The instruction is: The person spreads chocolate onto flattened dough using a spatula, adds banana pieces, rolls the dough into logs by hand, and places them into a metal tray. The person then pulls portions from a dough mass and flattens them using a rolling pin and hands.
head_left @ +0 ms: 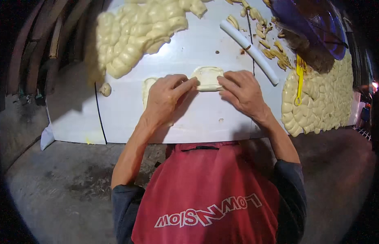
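Fingers (pixel 225 82) at dough (pixel 210 78), 2 ends | purple basin (pixel 288 13): contents unclear

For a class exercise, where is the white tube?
In the head view, the white tube lies right of centre, beyond the right hand, beside yellowish pieces.

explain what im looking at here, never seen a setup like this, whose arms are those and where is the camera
There is no machine here: these are a person's own bare hands. The picture comes from a wide fisheye camera worn on their head, looking down, so straight edges bend near the rim. The left hand and right hand have their fingers at opposite ends of a flat, pale, dough-like piece; how firmly they grip it is unclear. On the white table lie a big pale mass at the far left, a white rod, and more pale pieces at right, with a yellow tool on them.
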Action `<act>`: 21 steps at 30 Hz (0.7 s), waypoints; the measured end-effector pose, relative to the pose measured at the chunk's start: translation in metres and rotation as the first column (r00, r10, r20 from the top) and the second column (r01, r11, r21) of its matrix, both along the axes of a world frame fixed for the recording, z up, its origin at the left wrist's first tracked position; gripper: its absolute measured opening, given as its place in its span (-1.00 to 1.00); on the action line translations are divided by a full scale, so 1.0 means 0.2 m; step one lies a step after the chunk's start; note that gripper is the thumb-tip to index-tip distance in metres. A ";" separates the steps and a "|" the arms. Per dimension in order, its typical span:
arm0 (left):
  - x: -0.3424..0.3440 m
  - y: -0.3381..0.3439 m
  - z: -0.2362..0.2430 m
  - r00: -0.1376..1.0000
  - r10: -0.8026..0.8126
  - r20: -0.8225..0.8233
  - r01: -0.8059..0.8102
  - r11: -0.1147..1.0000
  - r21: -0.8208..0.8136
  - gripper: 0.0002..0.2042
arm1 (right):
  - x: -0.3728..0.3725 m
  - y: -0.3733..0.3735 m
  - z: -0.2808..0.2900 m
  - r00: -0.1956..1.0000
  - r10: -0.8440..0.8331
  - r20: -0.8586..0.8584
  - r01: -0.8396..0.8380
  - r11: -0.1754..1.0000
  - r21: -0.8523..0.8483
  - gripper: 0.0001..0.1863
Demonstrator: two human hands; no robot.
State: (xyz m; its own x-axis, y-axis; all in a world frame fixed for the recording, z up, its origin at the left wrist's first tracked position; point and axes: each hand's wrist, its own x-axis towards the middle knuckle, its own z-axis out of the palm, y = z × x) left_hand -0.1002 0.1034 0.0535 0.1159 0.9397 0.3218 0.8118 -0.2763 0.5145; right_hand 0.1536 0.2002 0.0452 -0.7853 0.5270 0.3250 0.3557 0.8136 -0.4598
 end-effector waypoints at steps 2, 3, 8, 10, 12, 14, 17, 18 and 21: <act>0.00 -0.01 0.01 0.991 -0.119 0.068 0.123 0.991 -0.056 -0.76 | 0.02 -0.02 -0.02 0.999 0.030 0.022 -0.030 1.000 -0.003 -0.58; 0.02 -0.01 0.00 0.992 -0.114 -0.048 0.115 0.993 0.026 -0.74 | 0.01 -0.02 -0.04 0.999 0.033 0.035 -0.035 0.997 0.067 -0.56; 0.04 0.02 -0.01 0.996 0.084 -0.021 -0.084 0.996 0.025 -0.76 | -0.04 0.00 0.00 0.997 -0.078 0.017 0.075 0.989 0.130 -0.55; 0.05 -0.01 0.03 0.999 -0.026 -0.021 0.027 0.998 0.060 -0.76 | -0.01 -0.02 -0.02 0.999 0.027 0.033 -0.031 0.991 0.128 -0.56; 0.09 0.01 0.01 0.998 -0.023 -0.050 0.026 0.998 0.059 -0.75 | -0.03 0.03 -0.06 0.997 -0.013 0.076 0.000 0.986 0.167 -0.59; 0.09 0.05 0.00 0.986 0.067 -0.151 -0.069 0.998 -0.004 -0.73 | -0.05 0.05 -0.02 0.988 -0.135 0.075 0.121 0.977 0.177 -0.61; 0.10 0.06 0.06 0.995 0.064 -0.074 -0.063 0.998 0.010 -0.75 | -0.06 0.03 0.00 0.995 -0.085 0.051 0.076 0.986 0.151 -0.60; 0.11 0.05 0.08 0.999 0.017 -0.035 -0.017 1.000 0.018 -0.76 | -0.06 0.02 0.02 0.999 -0.011 0.043 0.005 0.990 0.137 -0.60; 0.09 0.10 -0.01 0.994 0.046 -0.095 -0.041 0.998 0.055 -0.75 | -0.09 0.05 -0.05 0.996 -0.056 0.068 0.041 0.978 0.203 -0.56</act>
